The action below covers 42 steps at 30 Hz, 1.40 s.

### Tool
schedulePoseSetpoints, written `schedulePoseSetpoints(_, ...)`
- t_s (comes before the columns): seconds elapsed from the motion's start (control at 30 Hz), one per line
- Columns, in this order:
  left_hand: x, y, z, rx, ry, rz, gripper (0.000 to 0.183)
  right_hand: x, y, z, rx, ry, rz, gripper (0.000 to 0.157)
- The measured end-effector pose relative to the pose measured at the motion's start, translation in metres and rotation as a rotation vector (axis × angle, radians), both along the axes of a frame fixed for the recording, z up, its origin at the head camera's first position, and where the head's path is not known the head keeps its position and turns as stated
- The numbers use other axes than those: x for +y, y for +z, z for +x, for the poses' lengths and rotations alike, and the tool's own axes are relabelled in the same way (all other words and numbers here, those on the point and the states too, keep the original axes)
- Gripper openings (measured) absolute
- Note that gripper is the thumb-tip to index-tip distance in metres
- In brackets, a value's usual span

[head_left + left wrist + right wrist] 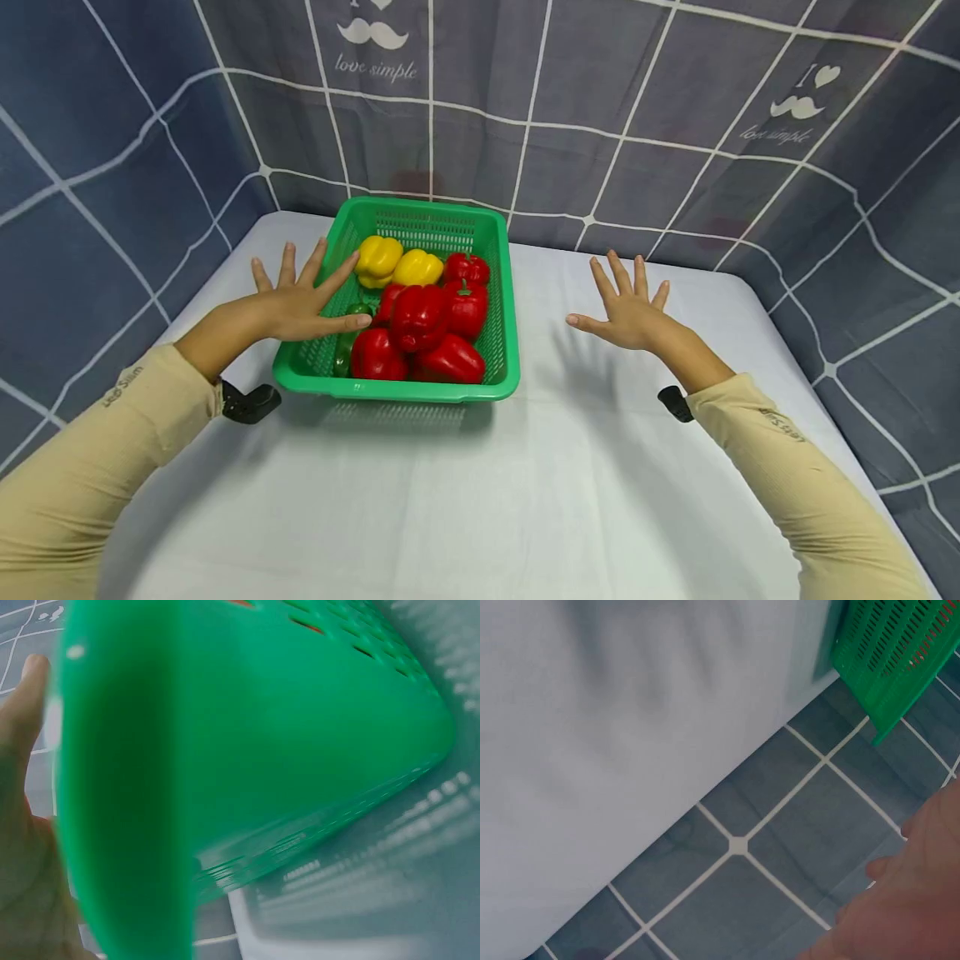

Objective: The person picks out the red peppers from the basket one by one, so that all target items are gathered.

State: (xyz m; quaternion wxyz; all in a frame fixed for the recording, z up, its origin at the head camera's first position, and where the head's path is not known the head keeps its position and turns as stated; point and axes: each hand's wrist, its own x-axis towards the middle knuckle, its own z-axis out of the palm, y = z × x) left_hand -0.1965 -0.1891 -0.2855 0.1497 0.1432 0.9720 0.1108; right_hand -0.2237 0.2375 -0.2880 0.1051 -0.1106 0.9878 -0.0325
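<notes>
A green plastic basket [512,333] with slotted walls stands on the white table, holding several red bell peppers [420,318], two yellow bell peppers [378,257] and something dark green [342,354] partly hidden at the left wall. Over the basket's left rim hovers my left hand [296,310], palm down with its fingers spread and straight. To the right of the basket, my right hand [626,312] is held above the table with fingers fanned out, casting a shadow on the cloth. Neither hand holds anything. In the left wrist view the basket's wall [300,735] fills most of the picture.
A white cloth covers the table [525,500]. Grey checked curtains [480,108] with white lines hang behind it and along both sides. Dark wrist cameras show below the left sleeve [142,425] and the right sleeve [795,475].
</notes>
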Motion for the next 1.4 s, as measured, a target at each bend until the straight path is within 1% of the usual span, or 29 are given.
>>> schedulePoseSetpoints(0.3,-0.001,-0.002,-0.003,-0.006,-0.003,-0.014,0.094,-0.006,-0.003,-0.009,-0.014,0.014,0.001,0.1)
schedulePoseSetpoints(0.57,-0.006,-0.003,-0.006,-0.005,0.004,-0.004,0.094,-0.015,-0.005,-0.018,-0.015,0.03,-0.006,0.101)
schedulePoseSetpoints(0.77,-0.009,-0.005,-0.008,0.002,0.013,-0.01,0.093,-0.024,-0.006,-0.025,-0.017,0.037,-0.041,0.101)
schedulePoseSetpoints(0.97,-0.014,-0.008,-0.012,-0.021,0.026,0.02,0.09,-0.036,-0.005,-0.033,-0.014,0.056,-0.076,0.101)
schedulePoseSetpoints(1.13,-0.02,-0.013,-0.016,-0.054,0.039,0.089,0.086,-0.049,-0.007,-0.037,-0.019,0.085,-0.118,0.098)
schedulePoseSetpoints(1.23,-0.024,-0.018,-0.018,-0.075,0.044,0.177,0.084,-0.057,-0.008,-0.039,-0.028,0.1,-0.161,0.096)
schedulePoseSetpoints(1.4,-0.031,-0.031,-0.021,-0.1,0.037,0.374,0.079,-0.071,-0.009,-0.04,-0.038,0.127,-0.244,0.095)
